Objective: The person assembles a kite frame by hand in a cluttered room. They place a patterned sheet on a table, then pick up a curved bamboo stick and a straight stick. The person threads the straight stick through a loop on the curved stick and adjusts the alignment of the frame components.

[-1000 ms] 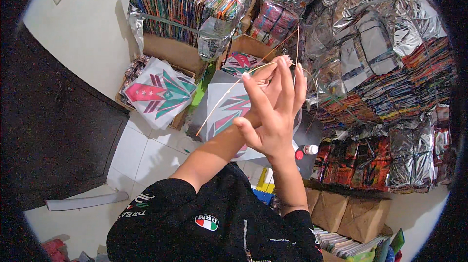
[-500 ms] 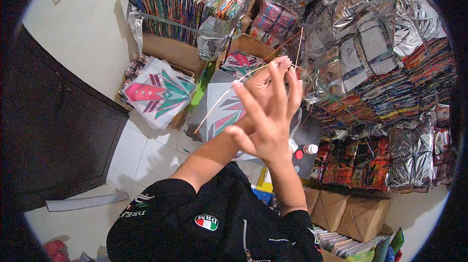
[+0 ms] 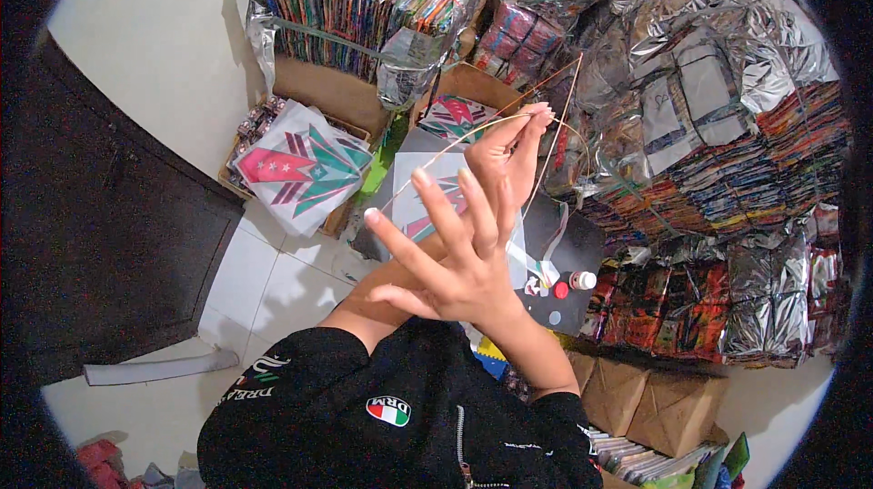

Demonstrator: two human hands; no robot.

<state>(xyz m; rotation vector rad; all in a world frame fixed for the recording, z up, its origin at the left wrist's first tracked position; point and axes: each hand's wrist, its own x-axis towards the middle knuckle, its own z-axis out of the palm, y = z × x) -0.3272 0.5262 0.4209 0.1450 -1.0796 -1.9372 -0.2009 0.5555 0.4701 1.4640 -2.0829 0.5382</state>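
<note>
My left hand (image 3: 503,154) is raised over the table, thumb and fingers pinched on a thin bamboo kite frame where its sticks cross. One stick (image 3: 466,135) bows in a curve down to the left. A straighter stick (image 3: 566,107) runs from upper right down behind the hand. My right hand (image 3: 459,271) is open with fingers spread, nearer my body, in front of my left forearm and holding nothing. Beneath lies a white kite sheet (image 3: 411,171) with pink and green shapes, partly hidden by my arms.
A grey table (image 3: 582,239) bears a white bottle (image 3: 582,280) and a red cap (image 3: 561,290). Another printed sheet (image 3: 305,171) lies on a box at left. Bundled stacks (image 3: 364,7) stand behind, and silver-wrapped bundles (image 3: 691,116) on the right. A dark door (image 3: 118,225) is far left.
My right hand has moved down and left, away from the left hand's pinch, with its fingers spreading wider. My left hand keeps the kite frame, almost in the same place.
</note>
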